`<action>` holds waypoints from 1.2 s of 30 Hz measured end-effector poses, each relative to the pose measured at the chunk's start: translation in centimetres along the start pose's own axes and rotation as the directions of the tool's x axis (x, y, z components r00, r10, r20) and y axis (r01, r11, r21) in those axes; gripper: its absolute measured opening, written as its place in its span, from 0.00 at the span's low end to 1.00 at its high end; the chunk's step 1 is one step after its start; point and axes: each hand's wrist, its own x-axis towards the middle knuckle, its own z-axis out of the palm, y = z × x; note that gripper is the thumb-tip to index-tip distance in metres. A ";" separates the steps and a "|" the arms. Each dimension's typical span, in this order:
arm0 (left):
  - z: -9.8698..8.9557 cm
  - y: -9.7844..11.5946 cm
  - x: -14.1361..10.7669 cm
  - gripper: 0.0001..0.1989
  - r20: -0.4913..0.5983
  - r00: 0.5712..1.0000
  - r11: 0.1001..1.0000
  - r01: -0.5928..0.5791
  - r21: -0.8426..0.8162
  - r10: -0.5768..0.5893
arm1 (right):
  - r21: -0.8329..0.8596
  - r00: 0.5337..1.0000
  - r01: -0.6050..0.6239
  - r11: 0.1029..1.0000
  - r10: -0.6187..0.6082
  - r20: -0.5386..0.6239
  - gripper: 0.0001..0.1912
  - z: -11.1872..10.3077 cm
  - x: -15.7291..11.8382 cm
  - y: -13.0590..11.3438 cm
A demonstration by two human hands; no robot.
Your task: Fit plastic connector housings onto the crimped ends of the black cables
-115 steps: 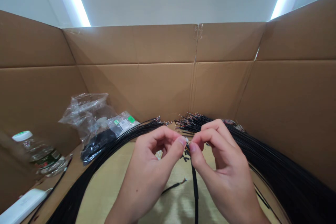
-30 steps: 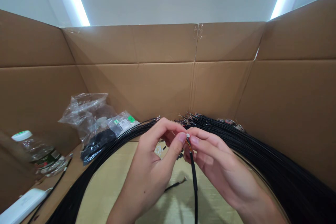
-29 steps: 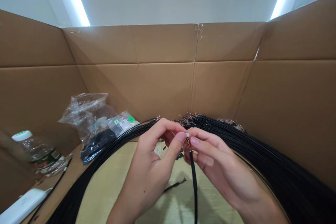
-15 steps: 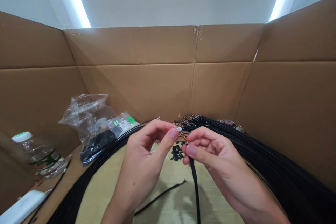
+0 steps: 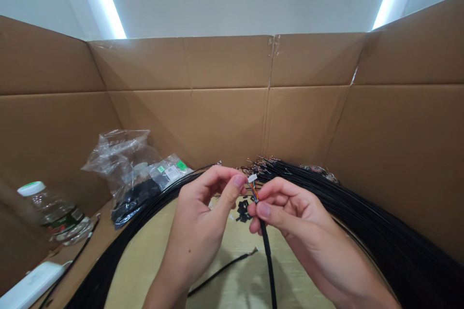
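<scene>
A black cable (image 5: pixel 268 256) rises from the lower edge, and coloured wires (image 5: pixel 254 192) come out of its upper end into a small white connector (image 5: pixel 252 178). My right hand (image 5: pixel 297 222) pinches the cable just below the wires, thumb in front. At the connector's left end, my left hand (image 5: pixel 203 217) has thumb and forefinger closed on its edge; the exact contact is partly hidden. Behind the hands lies a scatter of short black tube pieces (image 5: pixel 243 210). A second black cable (image 5: pixel 224 268) with a small connector end rests on the mat below.
Thick bundles of black cables curve along the left (image 5: pixel 108 251) and right (image 5: pixel 391 236). Plastic bags (image 5: pixel 134 174), a bottle (image 5: pixel 58 215) and a white box-shaped device (image 5: pixel 31 285) stand at left. Cardboard walls (image 5: pixel 188 120) enclose the table.
The white connector has turned and shows more beyond my left fingertips, with its wires more upright. My right hand has shifted slightly, its grip on the cable kept.
</scene>
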 end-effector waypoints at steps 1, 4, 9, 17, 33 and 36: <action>0.0 0.0 0.0 0.11 0.020 1.000 1.000 0.019 -0.020 -0.019 | 0.003 1.000 -0.003 1.000 0.003 0.012 0.12 0.1 0.0 0.0; 0.1 0.1 -0.1 0.13 0.075 0.995 0.995 0.071 -0.073 -0.065 | 0.015 0.999 -0.007 1.000 0.006 0.035 0.11 0.2 -0.1 0.0; 0.3 0.2 -0.1 0.13 0.164 0.982 0.978 0.120 -0.173 -0.091 | 0.021 1.000 0.006 1.000 -0.006 0.027 0.10 0.3 -0.1 -0.1; 0.5 0.3 -0.5 0.09 0.075 0.996 0.991 0.059 -0.117 -0.050 | -0.044 0.995 0.086 0.995 -0.088 -0.046 0.11 0.4 -0.1 0.5; 1.2 0.8 -0.5 0.13 -0.083 0.976 0.968 -0.188 0.167 0.204 | -0.611 0.902 0.312 0.727 -0.428 -0.049 0.09 1.2 -0.6 1.0; 1.2 0.8 -0.6 0.14 -0.095 0.965 0.953 -0.219 0.210 0.243 | -0.724 0.830 0.389 0.569 -0.558 0.007 0.08 1.3 -0.5 1.4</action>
